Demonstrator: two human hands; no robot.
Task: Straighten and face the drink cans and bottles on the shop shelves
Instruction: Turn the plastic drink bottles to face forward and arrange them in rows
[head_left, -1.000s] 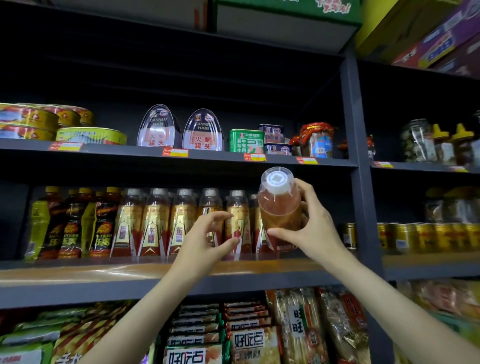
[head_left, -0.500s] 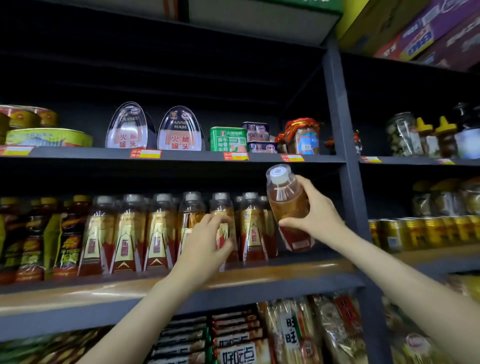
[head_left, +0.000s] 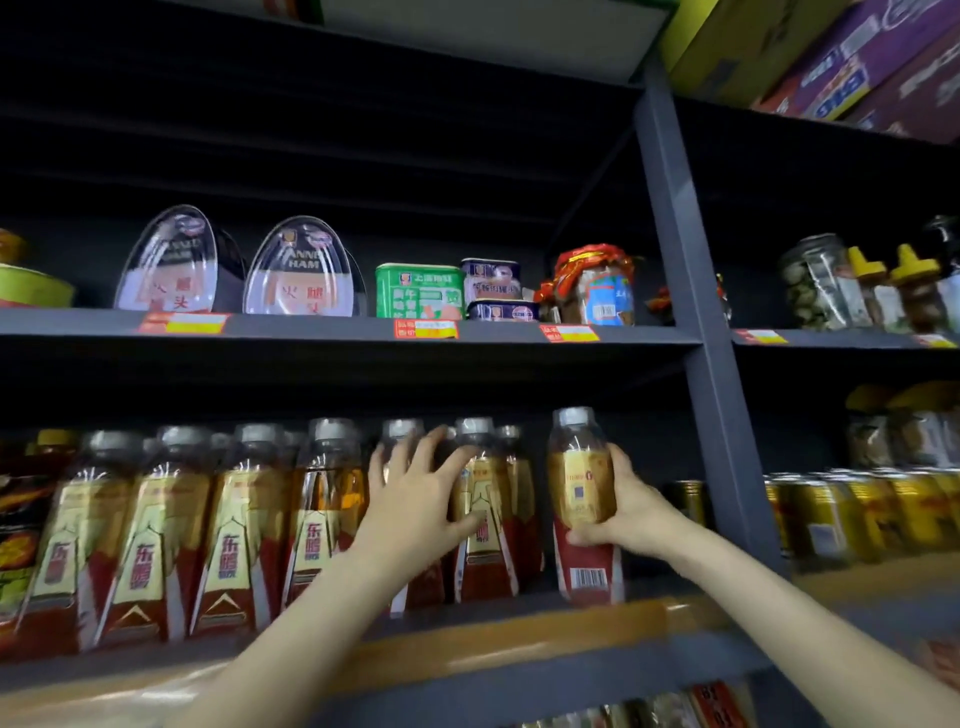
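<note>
A row of amber drink bottles with grey caps and red-and-gold labels stands on the middle shelf. My right hand grips one such bottle at the right end of the row; it stands upright on the shelf with its barcode side facing out. My left hand rests with spread fingers against the bottles just left of it, covering one and touching its neighbour. Gold drink cans stand in the bay to the right.
A grey upright post divides the two bays right beside the held bottle. The shelf above holds canned ham, tins and a jar. Jars and yellow-capped bottles fill the upper right. Boxes sit on top.
My right hand has brought the tilted, raised bottle down and stood it upright at the row's right end. My left hand has moved right and up onto the neighbouring bottles. The camera has tilted upward.
</note>
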